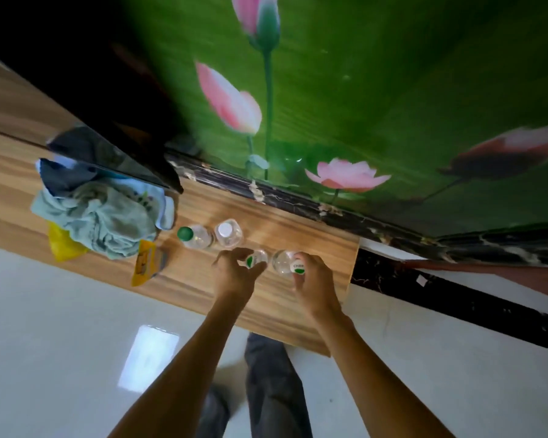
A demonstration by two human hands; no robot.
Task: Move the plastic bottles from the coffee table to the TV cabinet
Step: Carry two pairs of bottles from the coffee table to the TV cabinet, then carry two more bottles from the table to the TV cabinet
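Several clear plastic bottles stand on the wooden TV cabinet (314, 245), seen from above. A green-capped bottle (196, 237) and a white-capped bottle (228, 232) stand free, side by side, further back. My left hand (236, 273) grips the top of a third bottle (257, 258) with a green cap. My right hand (314, 279) holds the top of a fourth bottle (283, 262) with a white and green cap. Both held bottles stand upright on the cabinet top, close together.
A heap of pale cloths (105, 213) and yellow packets (144, 263) lie at the left of the cabinet. A dark TV screen (114, 128) leans above them. A lotus-flower wall (361, 105) rises behind. The cabinet's right end (355, 270) is close to my right hand.
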